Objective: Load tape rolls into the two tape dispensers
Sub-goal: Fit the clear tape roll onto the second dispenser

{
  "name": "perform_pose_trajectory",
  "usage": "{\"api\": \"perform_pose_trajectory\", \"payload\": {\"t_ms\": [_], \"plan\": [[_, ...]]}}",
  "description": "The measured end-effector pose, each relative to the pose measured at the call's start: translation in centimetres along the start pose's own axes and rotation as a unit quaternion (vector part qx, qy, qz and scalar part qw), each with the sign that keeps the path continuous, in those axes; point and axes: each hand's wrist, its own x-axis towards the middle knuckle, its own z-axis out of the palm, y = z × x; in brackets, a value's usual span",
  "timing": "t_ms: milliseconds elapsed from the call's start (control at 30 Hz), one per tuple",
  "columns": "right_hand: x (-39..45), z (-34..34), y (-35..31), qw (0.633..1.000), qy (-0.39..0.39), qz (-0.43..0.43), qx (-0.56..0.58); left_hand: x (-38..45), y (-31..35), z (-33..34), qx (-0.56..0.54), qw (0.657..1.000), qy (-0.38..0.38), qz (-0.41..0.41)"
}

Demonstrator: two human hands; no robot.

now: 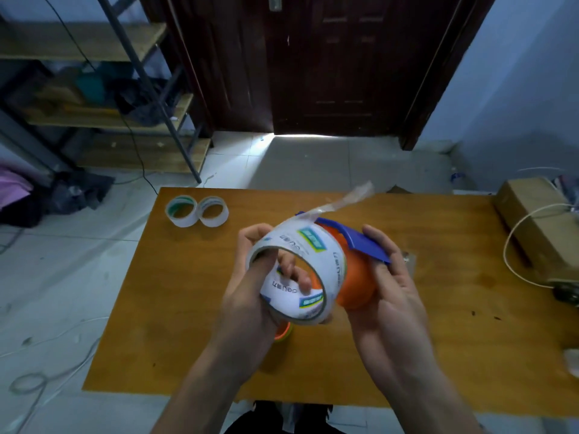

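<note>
Midair, left hand [250, 296] grips tape roll [294, 274].

Table [163, 308] bare left and right of hands — two tape rolls [196, 211] far-left corner, cardboard box [532, 220] right edge.

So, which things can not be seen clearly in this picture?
- Second dispenser, head view: only an orange edge shows below the left hand.
- Orange and blue dispenser: its hub is hidden by the tape roll, so whether the roll is seated cannot be told.
- Roll label: blurred, mostly unreadable.
- Shelf contents: dark, blurred.
- Cardboard box: cut off by the right edge.
</note>
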Motion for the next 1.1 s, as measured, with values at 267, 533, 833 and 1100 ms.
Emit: {"api": "perform_pose_trajectory", "payload": {"t_ms": [267, 533, 833, 1100], "plan": [[-1.3, 0.5, 0.3, 0.998, -0.026, -0.001, -0.056, 0.7, -0.9, -0.1, 0.195, 0.975, 0.103, -0.037], [-1.4, 0.6, 1.2, 0.993, -0.039, 0.006, -0.114, 0.4, -1.9, -0.2, 0.234, 0.965, 0.115, -0.008], [-0.1, -0.2, 0.1, 0.993, -0.073, 0.08, -0.055, -0.2, -2.6, -1.1, 0.319, 0.944, 0.018, 0.086], [0.5, -0.7, -0.4, 0.992, -0.052, 0.111, -0.026, -0.2, -2.0, -3.1, 0.46, 0.853, -0.166, 0.179]]}}
